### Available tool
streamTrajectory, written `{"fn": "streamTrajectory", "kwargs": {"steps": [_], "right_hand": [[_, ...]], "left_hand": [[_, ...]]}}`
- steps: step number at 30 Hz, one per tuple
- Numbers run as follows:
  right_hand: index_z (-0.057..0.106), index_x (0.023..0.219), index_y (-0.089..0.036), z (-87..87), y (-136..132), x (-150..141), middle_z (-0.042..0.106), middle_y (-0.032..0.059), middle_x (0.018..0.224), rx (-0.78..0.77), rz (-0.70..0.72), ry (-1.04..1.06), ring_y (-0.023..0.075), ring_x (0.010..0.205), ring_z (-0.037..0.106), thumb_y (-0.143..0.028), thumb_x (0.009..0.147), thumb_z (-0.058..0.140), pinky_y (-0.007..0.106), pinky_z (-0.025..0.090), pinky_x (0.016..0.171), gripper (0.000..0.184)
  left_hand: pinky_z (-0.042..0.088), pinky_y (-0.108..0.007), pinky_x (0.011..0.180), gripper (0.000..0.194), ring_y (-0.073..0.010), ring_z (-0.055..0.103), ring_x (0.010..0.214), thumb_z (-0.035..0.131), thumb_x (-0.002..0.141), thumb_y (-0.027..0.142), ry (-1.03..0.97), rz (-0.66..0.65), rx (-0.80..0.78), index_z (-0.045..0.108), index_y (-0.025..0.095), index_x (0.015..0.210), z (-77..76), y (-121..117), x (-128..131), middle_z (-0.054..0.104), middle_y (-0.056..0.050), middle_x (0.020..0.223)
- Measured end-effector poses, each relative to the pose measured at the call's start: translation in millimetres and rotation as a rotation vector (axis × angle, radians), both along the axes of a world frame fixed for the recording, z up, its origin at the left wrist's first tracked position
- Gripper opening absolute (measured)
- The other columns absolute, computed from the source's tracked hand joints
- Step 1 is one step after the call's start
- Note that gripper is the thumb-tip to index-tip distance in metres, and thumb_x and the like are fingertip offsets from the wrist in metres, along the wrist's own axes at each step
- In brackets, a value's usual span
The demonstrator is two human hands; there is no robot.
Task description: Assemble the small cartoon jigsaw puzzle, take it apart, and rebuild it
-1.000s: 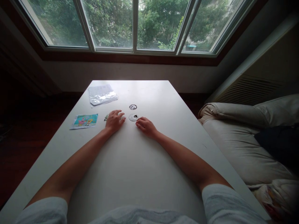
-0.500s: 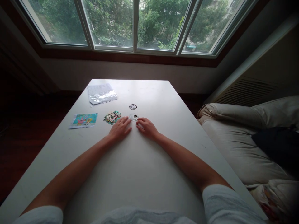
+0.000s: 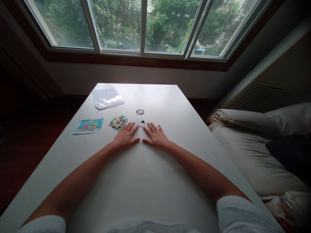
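Note:
My left hand (image 3: 125, 137) lies flat on the white table (image 3: 136, 181), palm down, fingers stretched out and holding nothing. My right hand (image 3: 156, 137) lies flat beside it in the same way, thumbs nearly touching. Just beyond my left fingertips sits a small heap of jigsaw pieces (image 3: 118, 122). A round clear lid (image 3: 140, 122) lies between the two hands' fingertips, and a second small round piece (image 3: 139, 112) sits a little farther back. A colourful cartoon picture card (image 3: 88, 125) lies to the left of the heap.
A crumpled clear plastic bag with paper (image 3: 107, 97) lies at the table's far left. A cream sofa (image 3: 262, 152) stands close along the table's right edge. Windows (image 3: 143, 26) run behind the table's far end; dark floor lies to the left.
My left hand drew back from over the jigsaw heap, uncovering it, and came to rest flat. My right hand uncurled from loosely bent fingers to flat.

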State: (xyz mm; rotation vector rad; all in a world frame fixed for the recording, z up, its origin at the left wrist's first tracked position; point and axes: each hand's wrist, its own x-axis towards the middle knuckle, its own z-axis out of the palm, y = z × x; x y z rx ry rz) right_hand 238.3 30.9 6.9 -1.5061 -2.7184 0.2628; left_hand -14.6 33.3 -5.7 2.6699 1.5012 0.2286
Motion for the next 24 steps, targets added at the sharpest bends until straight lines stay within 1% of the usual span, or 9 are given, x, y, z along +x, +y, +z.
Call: {"fn": "streamTrajectory", "kwargs": {"steps": [4,10,14,18,24], "right_hand": [[0.014,0.164,-0.027,3.2,-1.6,2.5,0.000,0.0111,0.171,-0.022,0.024,0.002,0.0322,0.158,-0.001,-0.083,0.091,0.023,0.061,-0.001,0.123,0.093],[0.019,0.163,-0.027,2.2,-1.8,4.3,0.007,0.0120,0.171,0.027,0.037,0.036,0.0328,0.158,0.005,-0.081,0.092,0.027,0.061,0.002,0.124,0.090],[0.023,0.162,-0.029,-0.2,1.1,5.9,0.010,0.0111,0.170,0.043,0.021,0.049,0.0320,0.158,0.007,-0.079,0.093,0.027,0.060,0.004,0.124,0.085],[0.026,0.161,-0.030,-1.9,6.5,7.3,0.012,0.0091,0.170,0.038,0.026,0.056,0.0306,0.158,0.009,-0.076,0.096,0.026,0.058,0.006,0.125,0.080],[0.024,0.162,-0.029,-3.6,7.7,6.3,0.013,0.0101,0.170,0.044,0.005,0.049,0.0322,0.157,0.009,-0.077,0.095,0.025,0.060,0.005,0.124,0.082]], "left_hand": [[0.012,-0.050,0.127,0.083,-0.0306,0.013,0.157,0.034,0.094,0.075,-0.005,0.004,0.002,0.025,0.028,0.162,-0.4,-0.4,0.7,0.018,-0.007,0.170],[0.012,-0.051,0.127,0.087,-0.0317,0.013,0.157,0.033,0.094,0.075,-0.008,0.010,0.008,0.024,0.021,0.162,-0.8,-7.0,8.6,0.018,-0.012,0.169],[0.011,-0.049,0.127,0.085,-0.0305,0.012,0.157,0.031,0.096,0.073,-0.009,-0.025,0.006,0.024,0.021,0.162,-1.2,-6.2,12.9,0.016,-0.011,0.170],[0.012,-0.048,0.127,0.085,-0.0301,0.012,0.157,0.032,0.096,0.073,-0.014,-0.026,0.005,0.023,0.021,0.162,-3.0,-2.6,12.0,0.016,-0.010,0.170],[0.012,-0.048,0.127,0.085,-0.0295,0.013,0.157,0.032,0.096,0.073,-0.008,-0.020,0.005,0.022,0.021,0.163,-2.9,-1.2,6.2,0.017,-0.010,0.169]]}}
